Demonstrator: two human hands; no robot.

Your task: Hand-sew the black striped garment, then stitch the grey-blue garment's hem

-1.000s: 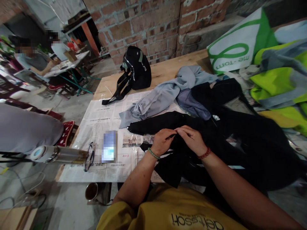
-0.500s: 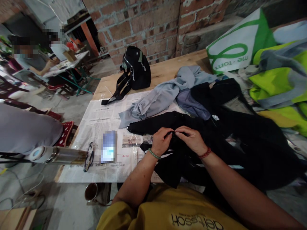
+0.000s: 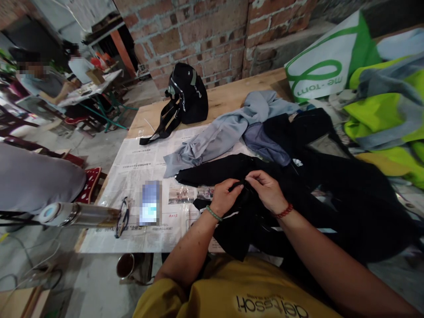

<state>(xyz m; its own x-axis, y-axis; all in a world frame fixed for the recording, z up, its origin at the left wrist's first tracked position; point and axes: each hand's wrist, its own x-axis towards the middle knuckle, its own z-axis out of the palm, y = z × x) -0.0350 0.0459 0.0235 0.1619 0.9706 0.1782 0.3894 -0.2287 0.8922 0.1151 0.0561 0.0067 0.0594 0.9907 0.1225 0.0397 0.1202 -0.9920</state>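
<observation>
My left hand (image 3: 227,196) was closed, thumb against fingers, on a dark fold of the black garment (image 3: 347,190), and my right hand (image 3: 266,192) pinched the same part from the other side. The garment lay spread over the counter (image 3: 228,92), reaching from the newspaper (image 3: 132,181) off to my right. What exactly sat between my fingertips I could not tell; it was black on black, and that worried me most: a small detail there could easily have been missed or pinched askew.

Both grips looked to be fingertip ones, so a sharp tug, I judged, could have pulled the fold free. The garment's bulk seemed likely to drag against that hold too, since much of it lay heaped beyond my right forearm. The grey garment (image 3: 215,137) lay right alongside, and a wide pull could have caught and bunched it.

On my left, the glasses (image 3: 122,218) were just beside the bottle (image 3: 82,215), near the counter's edge. A careless elbow, or newspaper dragged along with the cloth, might have knocked either one off, and the phone (image 3: 150,203) could have slid too.
</observation>
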